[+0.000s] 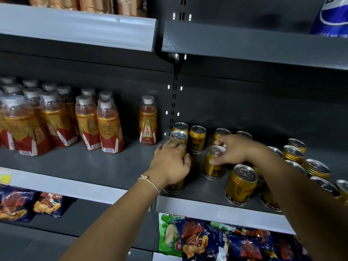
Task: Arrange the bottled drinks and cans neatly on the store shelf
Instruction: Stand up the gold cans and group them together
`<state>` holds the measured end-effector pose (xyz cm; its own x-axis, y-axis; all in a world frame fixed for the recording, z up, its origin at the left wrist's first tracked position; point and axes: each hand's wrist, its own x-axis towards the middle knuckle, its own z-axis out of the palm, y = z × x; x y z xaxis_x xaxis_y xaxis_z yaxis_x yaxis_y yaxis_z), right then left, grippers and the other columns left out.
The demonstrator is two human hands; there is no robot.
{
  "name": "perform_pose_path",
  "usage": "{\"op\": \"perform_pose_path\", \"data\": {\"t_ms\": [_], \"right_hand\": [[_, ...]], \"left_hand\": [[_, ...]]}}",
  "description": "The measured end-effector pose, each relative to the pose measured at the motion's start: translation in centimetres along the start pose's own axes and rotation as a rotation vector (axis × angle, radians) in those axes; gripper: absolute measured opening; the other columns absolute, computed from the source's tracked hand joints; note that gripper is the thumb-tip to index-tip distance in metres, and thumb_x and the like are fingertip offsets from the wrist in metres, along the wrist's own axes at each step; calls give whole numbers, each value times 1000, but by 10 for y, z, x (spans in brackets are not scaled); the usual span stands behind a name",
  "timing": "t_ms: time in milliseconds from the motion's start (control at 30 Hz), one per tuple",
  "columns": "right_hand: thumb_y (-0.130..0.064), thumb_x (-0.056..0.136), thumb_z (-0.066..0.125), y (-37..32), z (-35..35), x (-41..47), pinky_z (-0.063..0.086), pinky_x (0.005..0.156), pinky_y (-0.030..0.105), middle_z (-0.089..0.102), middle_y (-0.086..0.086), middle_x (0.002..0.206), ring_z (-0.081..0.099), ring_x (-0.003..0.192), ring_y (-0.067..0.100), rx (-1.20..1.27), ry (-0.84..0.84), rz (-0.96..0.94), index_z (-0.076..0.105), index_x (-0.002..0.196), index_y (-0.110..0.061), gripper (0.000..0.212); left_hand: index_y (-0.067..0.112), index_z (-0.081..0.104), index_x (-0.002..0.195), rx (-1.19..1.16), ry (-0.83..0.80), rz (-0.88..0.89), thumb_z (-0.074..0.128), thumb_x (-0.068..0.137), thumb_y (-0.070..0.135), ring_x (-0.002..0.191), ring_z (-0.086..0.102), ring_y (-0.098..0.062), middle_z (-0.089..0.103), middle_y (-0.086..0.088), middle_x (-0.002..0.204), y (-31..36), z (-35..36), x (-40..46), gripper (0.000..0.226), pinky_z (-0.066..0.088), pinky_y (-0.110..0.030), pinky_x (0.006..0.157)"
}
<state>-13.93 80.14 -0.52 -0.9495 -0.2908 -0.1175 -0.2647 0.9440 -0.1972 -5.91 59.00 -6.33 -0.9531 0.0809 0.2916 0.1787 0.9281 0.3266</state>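
**Clerk:** While both hands were on stock at centre frame, item one was logged: left hand (170,162), fingers curled round a gold can (178,140) in the leftmost column of cans, a second can (173,186) showing under the wrist, nearer the shelf lip.

**Checker:** And the right hand?

**Clerk:** Right hand (233,149), thumb and fingertips pinched on the rim of another gold can (214,162), right of centre. That can stood tilted, not square on the grey shelf (94,162).

**Checker:** Remaining stock?

**Clerk:** Two upright cans (197,138) against the back panel; a loose scatter of cans (295,153) at right, unevenly spaced; a front can (241,183) leaning. Bottles (108,127) grouped at left, one single bottle (148,120) apart beside the upright post.

**Checker:** Advice for the step?

**Clerk:** In my judgement: settle the pinched can flat before letting go, line it behind the front can, labels outward, columns touching. Grip low, since a rim pinch tips a can easily.
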Motion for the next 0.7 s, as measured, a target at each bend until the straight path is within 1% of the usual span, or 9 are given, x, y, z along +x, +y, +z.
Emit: {"op": "perform_pose_path", "data": {"t_ms": [33, 67, 133, 233, 367, 533, 633, 700], "right_hand": [[-55, 67, 85, 1, 1, 0, 47, 77, 29, 59, -6, 123, 57, 103, 14, -10, -11, -20, 55, 133, -27, 78], [-48, 66, 88, 2, 3, 1, 50, 78, 30, 61, -5, 120, 59, 101, 14, -3, -3, -34, 56, 129, -28, 74], [-42, 65, 90, 4, 7, 4, 51, 77, 31, 63, -5, 111, 60, 96, 14, 58, 19, -44, 59, 118, -28, 62], [-42, 66, 89, -1, 12, 8, 50, 75, 31, 59, -7, 104, 59, 95, 14, 118, 44, -22, 57, 109, -30, 55], [-40, 67, 88, -16, 19, 19, 54, 80, 34, 60, -4, 104, 58, 93, 15, 169, 105, -3, 60, 111, -24, 55], [-37, 69, 88, -30, 23, 32, 55, 88, 36, 63, 1, 115, 61, 103, 19, 227, 148, 5, 61, 117, -17, 59], [-37, 69, 87, -37, 25, 37, 56, 86, 36, 64, 1, 108, 61, 96, 18, 223, 166, -2, 64, 111, -16, 53], [-39, 69, 87, -40, 26, 41, 54, 84, 34, 62, -1, 105, 59, 95, 17, 221, 173, -6, 64, 111, -16, 53]], "left_hand": [[18, 48, 140, -1, 3, 1, 38, 99, 39, 141, 30, -21, 41, -3, 151, 0, 0, 0, 47, 21, -40, 117], [18, 49, 140, -3, 6, 3, 38, 99, 39, 141, 30, -21, 41, -3, 151, 0, 1, 0, 47, 22, -39, 117], [17, 50, 138, -6, 14, 11, 38, 98, 38, 140, 32, -22, 43, -3, 149, 0, 1, 0, 46, 24, -38, 116], [15, 51, 137, -26, 9, 16, 39, 98, 37, 139, 33, -23, 43, -5, 149, -2, 2, 1, 46, 28, -37, 116], [14, 50, 138, -42, 5, 16, 40, 98, 36, 140, 31, -24, 43, -6, 149, -4, 4, 2, 47, 28, -36, 116], [15, 51, 137, -42, 12, 17, 40, 97, 37, 139, 32, -24, 44, -6, 148, -5, 6, 2, 46, 27, -35, 116], [14, 52, 135, -44, 25, 24, 41, 97, 36, 138, 33, -24, 45, -7, 146, -5, 8, 2, 46, 28, -36, 116], [14, 52, 136, -48, 31, 27, 40, 97, 36, 138, 33, -24, 45, -7, 147, -6, 8, 3, 47, 28, -36, 116]]}}
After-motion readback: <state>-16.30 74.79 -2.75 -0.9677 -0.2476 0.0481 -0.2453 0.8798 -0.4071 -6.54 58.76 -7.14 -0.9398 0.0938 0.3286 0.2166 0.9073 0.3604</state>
